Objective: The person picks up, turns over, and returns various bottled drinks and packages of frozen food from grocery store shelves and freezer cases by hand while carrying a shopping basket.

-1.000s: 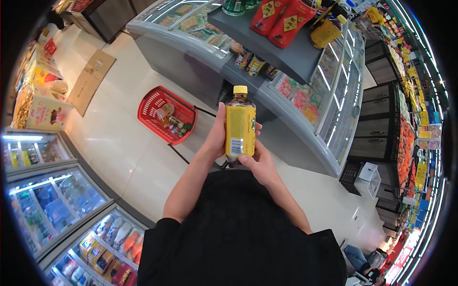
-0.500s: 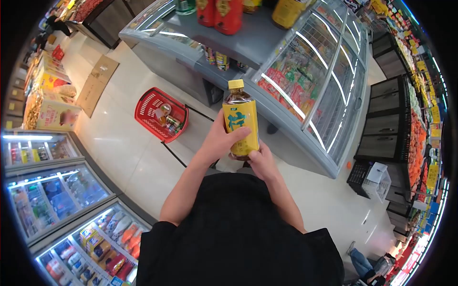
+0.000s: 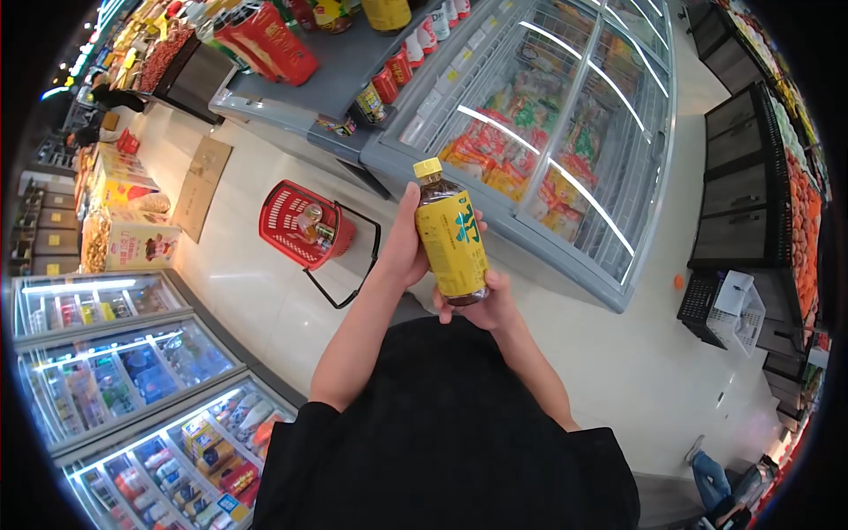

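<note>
A bottle of brown drink [image 3: 452,243] with a yellow cap and yellow label stands slightly tilted in front of my body, held by both hands. My left hand [image 3: 407,237] wraps its left side, the thumb along the edge and the fingers mostly hidden behind. At the base, my right hand [image 3: 488,306] grips the bottle's lower end with the fingers curled around it. Green characters show toward the right side of the label.
A red shopping basket [image 3: 281,210] with a few items stands on the floor at left. A freezer [image 3: 552,141] with packaged food is ahead, beside a grey shelf [image 3: 322,93] bearing bottles and cans. Glass-topped freezers [image 3: 132,371] line the left; a person [image 3: 720,481] is at lower right.
The bottle has been turned in my hands, so its green characters moved toward the right. My left thumb has left the label's front. The view has shifted, and the basket's handle shows more.
</note>
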A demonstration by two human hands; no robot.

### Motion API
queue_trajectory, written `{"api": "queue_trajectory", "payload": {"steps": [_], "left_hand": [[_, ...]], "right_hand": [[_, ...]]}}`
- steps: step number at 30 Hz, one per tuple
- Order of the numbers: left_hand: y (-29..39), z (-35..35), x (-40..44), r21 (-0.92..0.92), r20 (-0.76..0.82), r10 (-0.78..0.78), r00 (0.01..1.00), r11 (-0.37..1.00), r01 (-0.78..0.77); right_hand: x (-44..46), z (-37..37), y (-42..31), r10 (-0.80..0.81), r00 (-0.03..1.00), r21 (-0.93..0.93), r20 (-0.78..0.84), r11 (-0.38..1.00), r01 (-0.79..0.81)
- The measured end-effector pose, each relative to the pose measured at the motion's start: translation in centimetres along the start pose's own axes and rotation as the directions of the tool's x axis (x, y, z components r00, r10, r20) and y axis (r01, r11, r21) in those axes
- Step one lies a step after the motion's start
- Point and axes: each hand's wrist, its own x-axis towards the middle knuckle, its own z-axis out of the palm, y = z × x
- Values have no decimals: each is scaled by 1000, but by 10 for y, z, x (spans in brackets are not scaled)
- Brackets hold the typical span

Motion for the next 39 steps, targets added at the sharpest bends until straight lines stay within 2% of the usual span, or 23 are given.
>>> {"api": "queue_trajectory", "payload": {"steps": [2,4,5,7,8,10,11,13,14,16,18,20,21,23,25,26,29,30,31,32,34,35,39], "left_hand": [[-6,8,8,-32,-20,-35,999,999,34],[-10,17,16,173,-179,-34,983,983,65],[-13,18,21,179,-176,-37,984,981,68],[-21,17,31,425,-259,148,954,905,-25],[-20,24,32,427,-258,149,955,904,-26],[-17,39,33,470,-250,172,953,882,-35],[-17,41,34,469,-253,174,952,882,-36],[-12,43,33,405,-221,110,969,914,-12],[-9,42,33,413,-221,122,968,910,-21],[-3,44,33,340,-156,63,986,940,-6],[5,45,35,352,-108,60,992,936,-18],[9,34,35,283,36,44,998,958,-53],[13,29,37,282,39,58,998,957,-66],[21,19,37,346,124,20,992,936,-62],[36,10,42,287,187,-15,982,957,-40],[44,7,44,238,258,-58,964,971,-5],[82,1,46,322,285,58,957,934,-152],[99,2,46,309,302,94,949,932,-190],[116,3,43,428,219,193,956,862,-272],[132,6,39,547,141,294,945,773,-322],[162,10,41,549,133,356,925,750,-367],[175,7,43,539,82,372,925,764,-355],[205,-18,56,516,4,402,916,783,-346]], "right_hand": [[-7,-2,-6,11,1000,33,2,999,-11],[-11,-5,-10,-45,993,-148,-107,989,29],[-13,-6,-11,-53,993,-147,-104,988,38],[-17,-9,-15,-228,928,-418,-295,904,89],[-17,-9,-17,-230,928,-418,-294,904,91],[-16,-7,-21,-360,865,-545,-349,829,125],[-18,-8,-27,-356,867,-545,-349,830,122],[-24,-10,-39,-193,962,-309,-194,943,127],[-23,-11,-40,-192,964,-309,-181,942,130],[-17,-9,-43,-197,971,-146,-135,973,177],[-6,-6,-53,-219,972,-138,-81,969,207],[0,-6,-57,-207,977,-120,-55,972,200],[6,-8,-61,-183,983,-91,13,979,183],[22,-10,-66,-144,986,-68,86,986,151],[42,-11,-71,-26,928,35,371,999,14],[52,-8,-72,-8,928,20,373,1000,1],[86,18,-83,59,934,-22,352,998,-55],[95,31,-87,52,990,-123,128,992,-36],[106,41,-90,11,995,-218,-104,975,-33],[121,46,-93,20,995,-236,-99,971,-44],[148,50,-101,-200,961,-547,-189,835,66],[160,47,-111,-167,986,-584,-31,804,118],[200,53,-113,-217,972,-618,-92,778,115]]}}
